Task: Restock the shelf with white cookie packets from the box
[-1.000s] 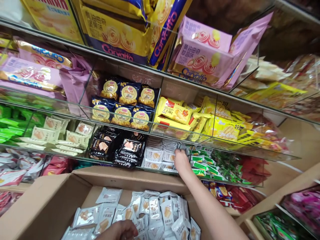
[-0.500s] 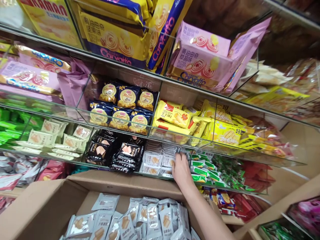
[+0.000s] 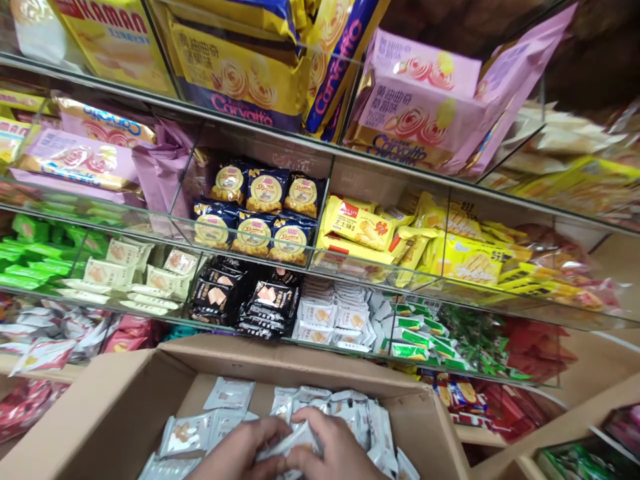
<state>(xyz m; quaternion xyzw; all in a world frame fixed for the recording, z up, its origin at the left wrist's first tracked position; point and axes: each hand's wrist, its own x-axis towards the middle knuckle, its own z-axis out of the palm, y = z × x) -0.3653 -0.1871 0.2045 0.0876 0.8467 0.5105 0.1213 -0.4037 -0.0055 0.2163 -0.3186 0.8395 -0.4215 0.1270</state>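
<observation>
Both of my hands are low in the cardboard box, among many small pale grey-white wafer packets (image 3: 187, 435). My left hand (image 3: 240, 450) curls its fingers around one side of a wafer packet (image 3: 300, 437). On the other side of it, my right hand (image 3: 335, 448) has thumb and fingers bent against the packet. Whether more than one packet is between the hands I cannot tell. Stacks of the same packets (image 3: 320, 317) stand in a compartment of the glass shelf beyond the box.
The cardboard box (image 3: 115, 393) stands open against the shelf front. Black packets (image 3: 270, 297) lie left of the pale stacks, green-and-white packets (image 3: 413, 337) to their right. Glass ledges (image 3: 250, 253) run across above, holding blue cookie packs (image 3: 253, 230) and yellow packs (image 3: 357, 223).
My right hand has left the pale stacks on the shelf and come down into the box. My left hand has come into view, and both now hold a packet. The view has shifted slightly.
</observation>
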